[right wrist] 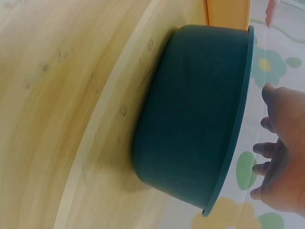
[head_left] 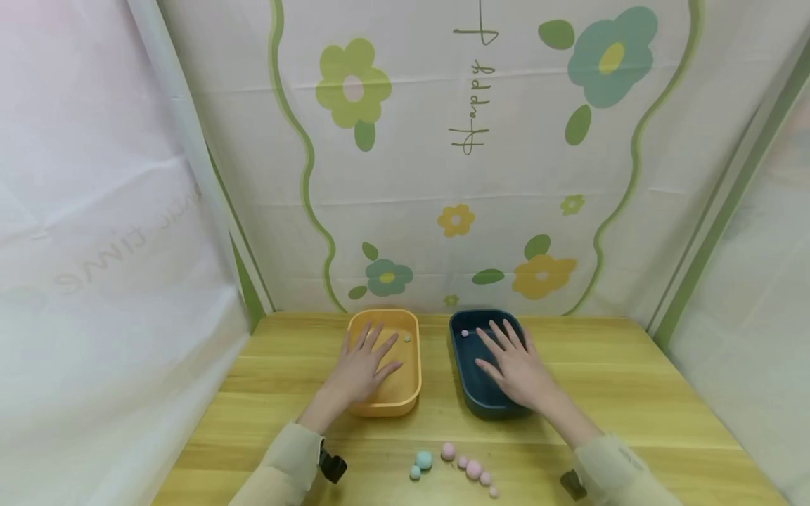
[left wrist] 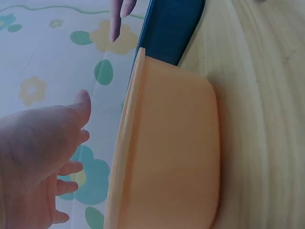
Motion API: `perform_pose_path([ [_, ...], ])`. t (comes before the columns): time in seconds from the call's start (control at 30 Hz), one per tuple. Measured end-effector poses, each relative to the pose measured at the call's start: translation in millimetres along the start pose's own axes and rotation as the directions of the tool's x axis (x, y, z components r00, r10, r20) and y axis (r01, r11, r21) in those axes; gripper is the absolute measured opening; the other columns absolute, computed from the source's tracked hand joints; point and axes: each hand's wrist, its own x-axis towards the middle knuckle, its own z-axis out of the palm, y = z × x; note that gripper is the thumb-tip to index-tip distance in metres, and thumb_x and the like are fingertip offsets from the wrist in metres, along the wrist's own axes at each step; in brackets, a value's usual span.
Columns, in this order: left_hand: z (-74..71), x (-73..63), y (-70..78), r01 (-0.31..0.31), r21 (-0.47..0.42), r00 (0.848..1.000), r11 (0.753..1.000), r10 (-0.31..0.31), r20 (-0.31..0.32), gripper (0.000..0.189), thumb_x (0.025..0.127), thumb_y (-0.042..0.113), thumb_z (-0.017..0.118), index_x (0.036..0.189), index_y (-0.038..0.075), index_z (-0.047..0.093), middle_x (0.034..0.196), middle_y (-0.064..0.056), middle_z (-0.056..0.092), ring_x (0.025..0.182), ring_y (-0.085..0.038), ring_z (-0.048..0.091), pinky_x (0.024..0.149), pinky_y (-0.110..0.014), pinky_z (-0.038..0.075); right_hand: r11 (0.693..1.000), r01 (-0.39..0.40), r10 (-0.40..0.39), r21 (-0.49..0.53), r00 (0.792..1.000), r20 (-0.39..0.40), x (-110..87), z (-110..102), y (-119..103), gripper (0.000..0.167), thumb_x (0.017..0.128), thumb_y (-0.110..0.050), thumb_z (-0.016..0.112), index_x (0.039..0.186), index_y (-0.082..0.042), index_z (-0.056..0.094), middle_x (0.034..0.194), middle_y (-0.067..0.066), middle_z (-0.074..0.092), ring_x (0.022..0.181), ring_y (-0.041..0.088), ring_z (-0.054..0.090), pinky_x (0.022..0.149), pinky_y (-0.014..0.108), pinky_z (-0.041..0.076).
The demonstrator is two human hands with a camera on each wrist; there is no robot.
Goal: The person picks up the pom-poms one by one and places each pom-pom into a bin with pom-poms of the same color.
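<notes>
My left hand hovers over an orange-yellow tray with its fingers spread and nothing held. A tiny pale ball lies inside that tray, beyond the fingers. Over the dark blue tray, my right hand is likewise spread and holds nothing; a small pink ball sits near the tray's far left corner. Both wrist views show a gap between palm and rim: the left hand is above the orange wall, the right hand above the blue one. The hands partly hide the tray floors.
On the wooden table in front of the trays lie two light blue balls touching each other. To their right runs a slanting row of several pink balls of differing sizes. A flower-printed cloth hangs behind the table.
</notes>
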Motion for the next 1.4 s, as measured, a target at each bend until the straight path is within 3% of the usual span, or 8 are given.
perform_pose_path([
  [0.27,2.9,-24.8,-8.8,0.052,-0.041,0.999,0.998,-0.052,0.015,0.068,0.113,0.060,0.050,0.169,0.022,0.044,0.183,-0.020,0.024,0.171,-0.048,0.019,0.134,-0.079,0.012,0.993,0.092,-0.087,0.080,0.995,-0.054,-9.8,2,-18,0.067,0.109,-0.043,0.066,0.167,-0.014,0.048,0.170,0.027,0.046,0.159,0.057,0.038,0.125,0.083,0.027],
  [0.47,3.5,-37.7,-13.9,0.082,-0.078,0.997,0.994,-0.083,-0.003,0.079,0.110,0.067,0.051,0.173,0.021,0.037,0.183,-0.027,0.010,0.171,-0.050,0.010,0.137,-0.075,0.008,0.987,0.091,-0.092,0.133,0.996,0.004,-15.1,0,-42,0.070,0.110,-0.041,0.066,0.170,-0.014,0.042,0.179,0.018,0.035,0.166,0.048,0.030,0.133,0.076,0.021],
  [0.63,8.3,-46.2,-18.6,0.087,-0.067,0.996,0.994,-0.089,-0.018,0.087,0.108,0.069,0.053,0.174,0.017,0.032,0.182,-0.032,0.007,0.170,-0.053,0.009,0.137,-0.073,0.010,0.972,0.154,-0.163,0.179,0.986,0.034,-21.7,3,-61,0.071,0.108,-0.038,0.069,0.167,-0.007,0.045,0.177,0.019,0.037,0.168,0.044,0.029,0.135,0.068,0.023],
  [0.8,16.5,-51.9,-23.7,0.078,-0.030,0.997,0.996,-0.078,0.009,0.093,0.107,0.072,0.051,0.176,0.016,0.026,0.183,-0.028,0.007,0.171,-0.049,0.012,0.139,-0.069,0.012,0.936,0.283,-0.290,0.211,0.957,0.004,-33.0,9,-77,0.071,0.107,-0.038,0.071,0.165,-0.005,0.048,0.173,0.021,0.045,0.162,0.044,0.042,0.129,0.063,0.035],
  [1.03,27.3,-55.2,-29.4,0.070,-0.022,0.997,0.997,-0.070,0.020,0.097,0.106,0.072,0.052,0.175,0.009,0.025,0.184,-0.023,0.010,0.173,-0.040,0.011,0.141,-0.060,0.013,0.851,0.448,-0.450,0.273,0.891,-0.058,-47.7,22,-95,0.068,0.103,-0.040,0.077,0.157,-0.004,0.059,0.163,0.016,0.059,0.149,0.035,0.060,0.117,0.060,0.055],
  [1.17,30.0,-56.1,-31.3,0.066,-0.016,0.998,0.998,-0.066,0.013,0.099,0.106,0.072,0.053,0.175,0.008,0.023,0.185,-0.022,0.009,0.174,-0.038,0.010,0.141,-0.057,0.014,0.827,0.466,-0.487,0.314,0.873,-0.014,-53.0,29,-100,0.068,0.103,-0.043,0.076,0.157,-0.005,0.059,0.161,0.014,0.062,0.147,0.034,0.062,0.115,0.056,0.058],
  [1.4,35.0,-56.7,-32.3,0.059,-0.025,0.998,0.998,-0.060,-0.021,0.099,0.106,0.071,0.055,0.174,0.006,0.025,0.184,-0.023,0.010,0.173,-0.040,0.013,0.140,-0.055,0.019,0.817,0.461,-0.507,0.346,0.860,0.051,-60.4,47,-102,0.067,0.104,-0.040,0.077,0.158,-0.005,0.058,0.160,0.014,0.063,0.146,0.036,0.063,0.117,0.055,0.056],
])
